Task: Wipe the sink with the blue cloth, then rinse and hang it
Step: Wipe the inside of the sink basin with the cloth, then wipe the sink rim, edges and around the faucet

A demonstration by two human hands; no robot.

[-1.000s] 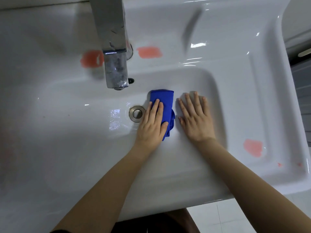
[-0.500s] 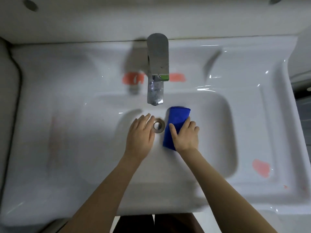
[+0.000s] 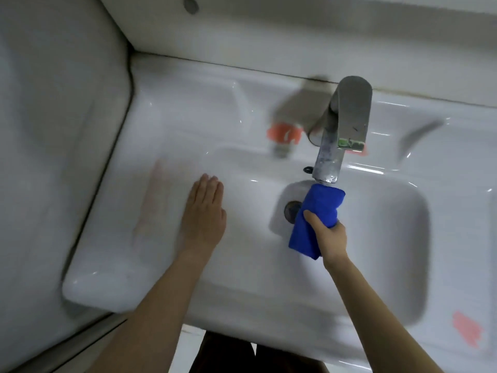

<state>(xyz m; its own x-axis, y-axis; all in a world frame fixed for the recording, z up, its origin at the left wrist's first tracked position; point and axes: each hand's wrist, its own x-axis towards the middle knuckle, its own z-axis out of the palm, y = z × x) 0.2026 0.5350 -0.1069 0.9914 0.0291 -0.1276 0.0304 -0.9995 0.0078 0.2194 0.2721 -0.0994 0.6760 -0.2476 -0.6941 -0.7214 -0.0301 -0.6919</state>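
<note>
The blue cloth (image 3: 320, 211) partly hid the drain (image 3: 291, 210) below the tap (image 3: 341, 130), and blur smeared the sink (image 3: 188, 109) rim. The right hand (image 3: 329, 235) gripped the folded cloth just under the tap's spout; the left hand (image 3: 203, 214) lay flat, fingers straight, well left of the tap.

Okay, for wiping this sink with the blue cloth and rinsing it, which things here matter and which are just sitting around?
In the job: blue cloth, gripped by the right hand; sink; faucet, for rinsing; left hand, flat on the sink's left side.

Just there: orange patch beside the faucet; orange patch on the right rim; pale panel left of the sink.
</note>
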